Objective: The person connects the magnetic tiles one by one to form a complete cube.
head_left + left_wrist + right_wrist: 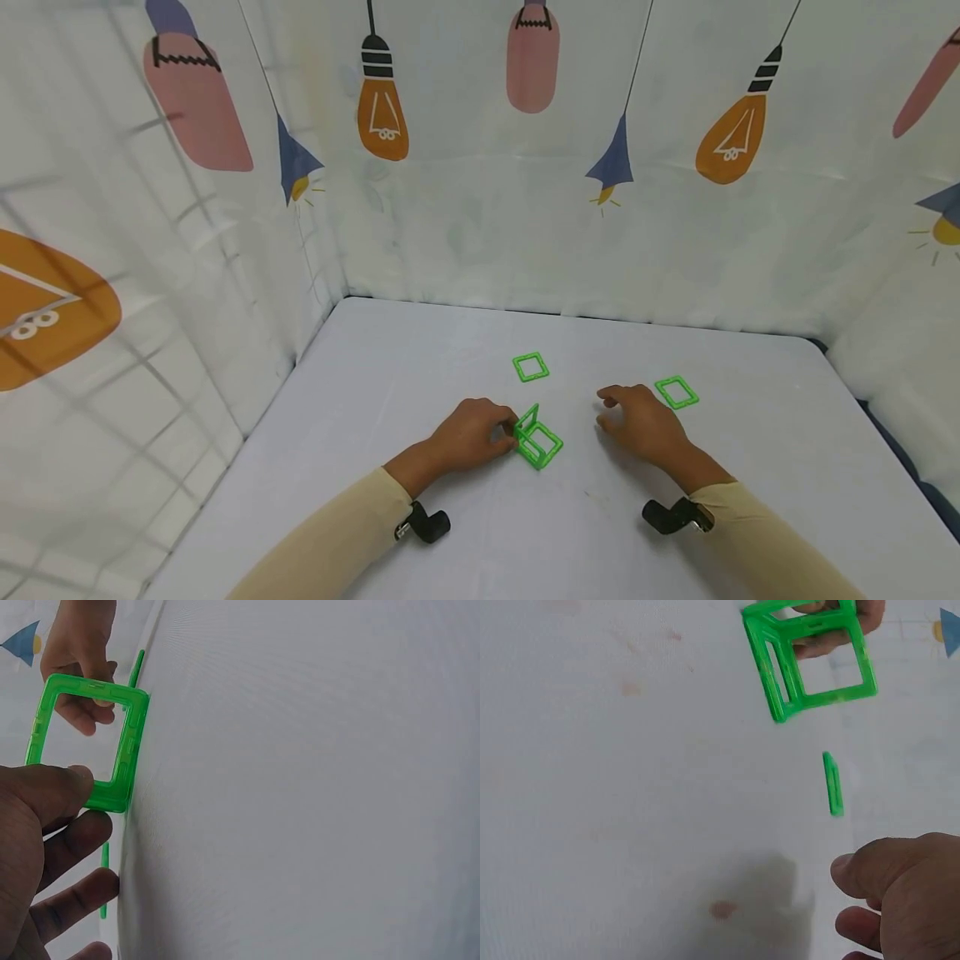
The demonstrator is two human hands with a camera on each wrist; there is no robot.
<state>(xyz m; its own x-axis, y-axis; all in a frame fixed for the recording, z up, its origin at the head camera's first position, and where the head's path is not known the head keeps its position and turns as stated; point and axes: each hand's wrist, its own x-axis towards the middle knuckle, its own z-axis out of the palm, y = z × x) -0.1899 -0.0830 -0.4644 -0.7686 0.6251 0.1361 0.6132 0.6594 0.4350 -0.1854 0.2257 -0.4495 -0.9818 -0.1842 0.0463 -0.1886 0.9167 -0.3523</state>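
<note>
Green square magnetic tiles with hollow middles stand joined on the table (465, 533), one flat and others upright along its edges; this tile structure (552, 456) is just right of my left hand (471, 435). Thumb and fingers of that hand pinch an upright green tile (133, 742) at its lower corner in the left wrist view, the other fingers spread below. My right hand (642, 425) hovers to the right of the structure, its fingers loosely bent and holding nothing. In the right wrist view the joined tiles (834, 697) form a corner, partly cut off by the frame's top.
One loose green tile (536, 377) lies flat behind the structure. Another loose tile (687, 405) lies just beyond my right hand. White curtains (480, 225) printed with lamps and bulbs rise along the table's back and sides.
</note>
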